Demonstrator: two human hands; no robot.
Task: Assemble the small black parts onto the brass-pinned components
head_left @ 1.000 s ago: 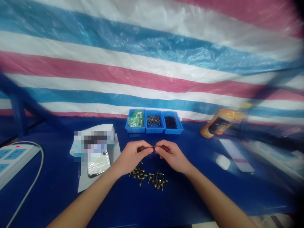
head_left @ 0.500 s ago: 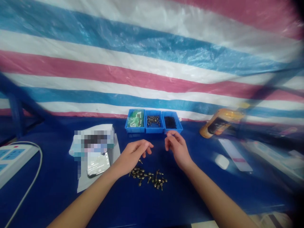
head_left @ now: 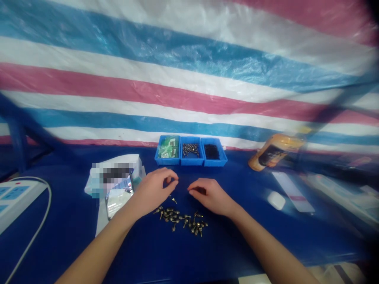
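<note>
My left hand (head_left: 156,188) is above the table, thumb and index finger pinched together toward the right. Facing it across a small gap is my right hand (head_left: 212,196), its fingertips also pinched. Whatever either pinch holds is too small to make out. Below and between the hands lies a loose pile of brass-coloured screws (head_left: 194,227), with one stray screw (head_left: 174,200) nearer my left hand. Beyond the hands stand three blue bins in a row: the left bin (head_left: 167,161) has green packets, the middle bin (head_left: 192,162) metal screws, the right bin (head_left: 215,163) small black parts.
At left, a phone (head_left: 118,201) rests on white plastic and paper, beside a power strip (head_left: 20,197) with a white cable. An orange-brown bottle (head_left: 269,152), a white case (head_left: 276,200) and a pale flat strip (head_left: 293,193) lie right. Striped sheeting (head_left: 189,90) hangs behind.
My right hand has moved left and nearer to me, from in front of the right bin. My left hand has shifted slightly left and away. Both hands' fingers have closed into pinches.
</note>
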